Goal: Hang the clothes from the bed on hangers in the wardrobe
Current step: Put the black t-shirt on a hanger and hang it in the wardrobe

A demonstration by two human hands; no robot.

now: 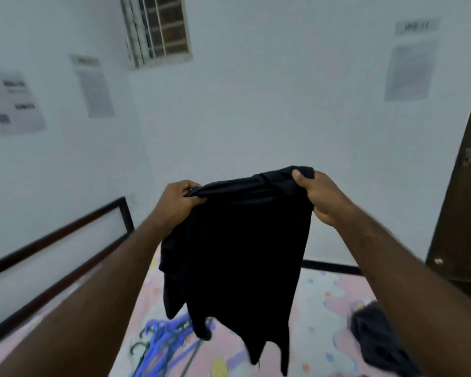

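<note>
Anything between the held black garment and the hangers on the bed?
Nothing visible. The left hand and right hand grip the garment by its top edge. Its hem dangles directly over the hangers on the bed, hiding some of them.

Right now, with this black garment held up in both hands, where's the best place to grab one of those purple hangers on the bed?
Probably at a hook: the hangers lie tangled, and dark curved hooks poke out on the pile's left, clear of the black garment dangling over its right. Free the left hand and come from above-left.
</note>
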